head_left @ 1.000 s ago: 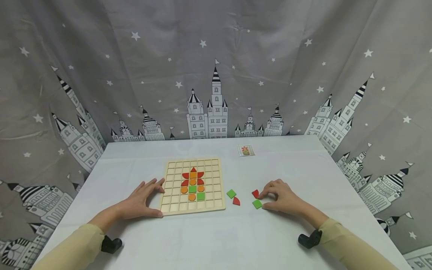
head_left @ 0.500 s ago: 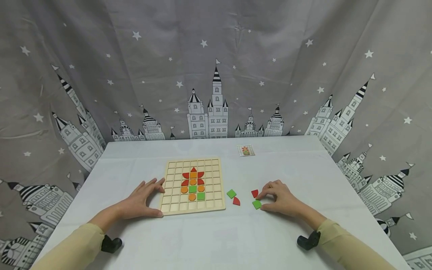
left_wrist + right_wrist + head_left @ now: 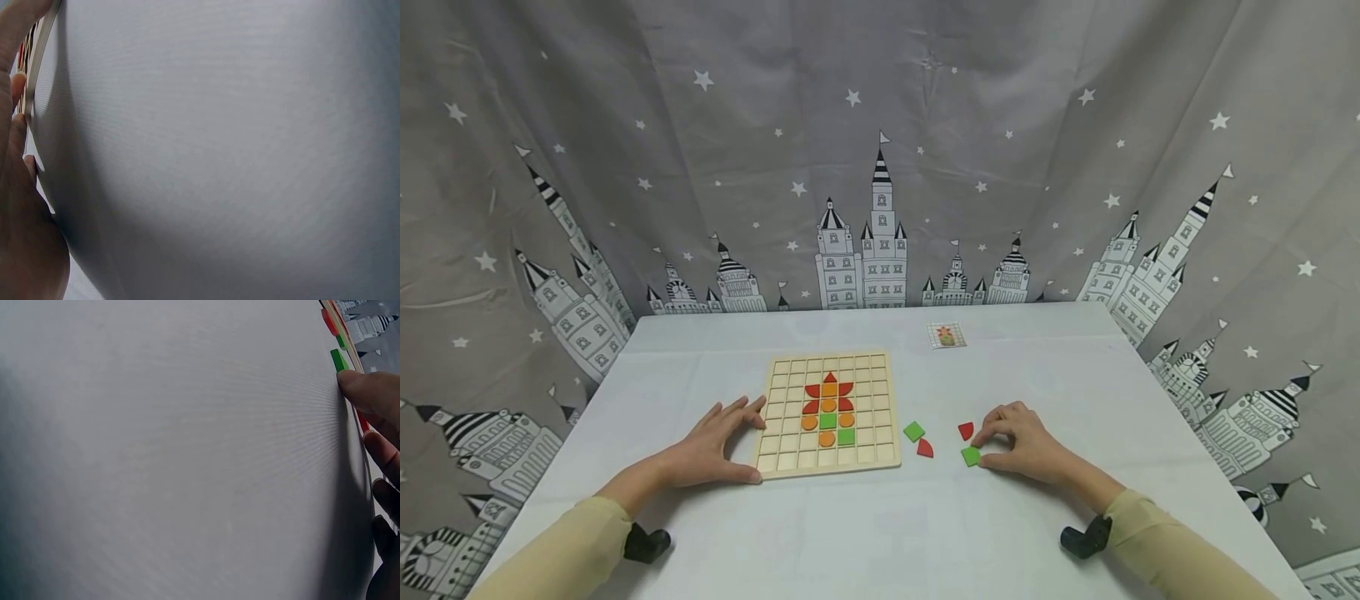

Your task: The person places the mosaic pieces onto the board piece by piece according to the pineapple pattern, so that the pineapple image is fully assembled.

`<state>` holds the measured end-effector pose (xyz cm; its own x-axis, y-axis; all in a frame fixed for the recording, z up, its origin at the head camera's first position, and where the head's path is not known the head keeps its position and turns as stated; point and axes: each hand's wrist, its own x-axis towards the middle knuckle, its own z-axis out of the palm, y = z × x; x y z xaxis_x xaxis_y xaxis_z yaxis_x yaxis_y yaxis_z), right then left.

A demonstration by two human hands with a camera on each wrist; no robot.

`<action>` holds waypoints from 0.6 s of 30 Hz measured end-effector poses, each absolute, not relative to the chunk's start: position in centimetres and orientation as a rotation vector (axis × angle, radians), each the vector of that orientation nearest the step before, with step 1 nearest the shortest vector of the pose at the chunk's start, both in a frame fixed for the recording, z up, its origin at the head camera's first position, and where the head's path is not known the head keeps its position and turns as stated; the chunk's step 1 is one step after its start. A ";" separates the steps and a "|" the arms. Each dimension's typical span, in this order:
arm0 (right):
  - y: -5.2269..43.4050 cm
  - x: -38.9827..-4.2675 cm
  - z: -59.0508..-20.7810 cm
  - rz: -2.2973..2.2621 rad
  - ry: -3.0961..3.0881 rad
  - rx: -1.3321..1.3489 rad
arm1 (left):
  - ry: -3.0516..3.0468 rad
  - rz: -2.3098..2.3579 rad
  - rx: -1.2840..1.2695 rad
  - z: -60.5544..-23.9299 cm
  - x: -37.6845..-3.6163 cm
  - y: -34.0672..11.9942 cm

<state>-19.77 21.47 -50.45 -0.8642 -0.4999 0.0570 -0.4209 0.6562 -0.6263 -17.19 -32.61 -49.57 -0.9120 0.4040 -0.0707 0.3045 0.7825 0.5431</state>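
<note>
Two fingertips of the right hand (image 3: 1026, 442) pinch a green tile (image 3: 971, 456) lying right of the board (image 3: 827, 413), light, stiff, probably best gripped by its edges, while the flat, relaxed left hand (image 3: 715, 442) steadies the board's left edge.

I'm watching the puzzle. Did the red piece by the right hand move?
Yes, slightly: the red piece slid left, nearer the wooden board, with the right hand touching it.

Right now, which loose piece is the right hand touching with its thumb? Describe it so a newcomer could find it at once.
Start at the wooden grid board on the white table; four loose pieces lie to its right. The green square tile is the one nearest the table's front edge, at the right hand. The other green square lies closer to the board, and the remaining two are red.
</note>
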 end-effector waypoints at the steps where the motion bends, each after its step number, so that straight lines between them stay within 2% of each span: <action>1: 21.4 -19.7 -50.5 -0.991 2.755 -0.780 | 2.790 0.805 0.560 -49.5 -17.2 -32.6; 18: 20.1 -19.6 -49.8 -1.129 2.803 -0.894 | 2.777 0.803 0.549 -49.2 -17.1 -32.5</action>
